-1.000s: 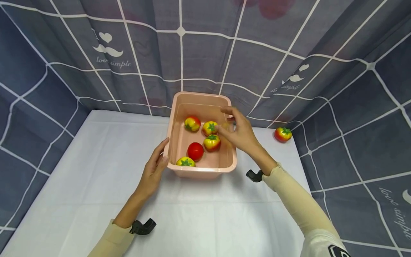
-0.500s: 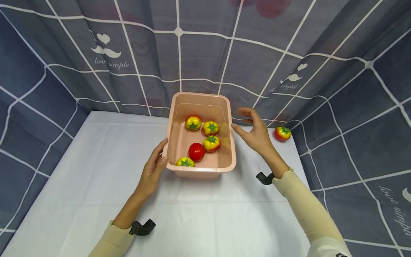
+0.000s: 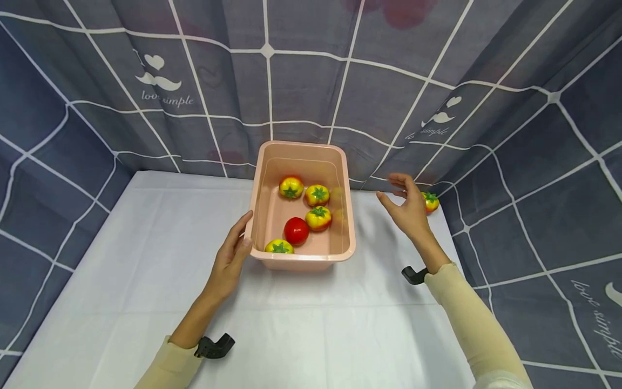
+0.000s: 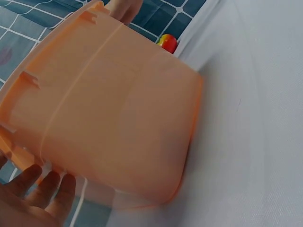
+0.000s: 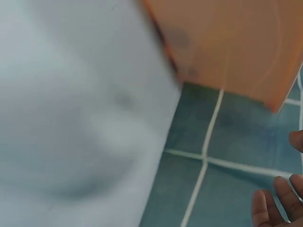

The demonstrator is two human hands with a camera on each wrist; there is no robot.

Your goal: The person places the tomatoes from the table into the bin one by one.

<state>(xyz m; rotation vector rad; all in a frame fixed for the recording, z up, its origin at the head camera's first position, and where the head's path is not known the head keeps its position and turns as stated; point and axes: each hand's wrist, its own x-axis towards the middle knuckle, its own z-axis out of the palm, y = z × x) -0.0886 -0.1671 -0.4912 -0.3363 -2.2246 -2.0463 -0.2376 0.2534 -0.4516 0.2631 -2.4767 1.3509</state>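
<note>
Left hand point(image 3: 228, 259) flat on pink tub point(image 3: 301, 258), fingers straight. Right hand point(image 3: 410, 213), fingers spread, nears stray tomato point(image 3: 430, 201); best pinch it squarely.

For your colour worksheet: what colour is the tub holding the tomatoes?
Pale peach-pink tub; the head view shows it best.

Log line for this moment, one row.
left hand: touches pink tub | right hand: open, nearest loose tomato | tub: five tomatoes
</note>
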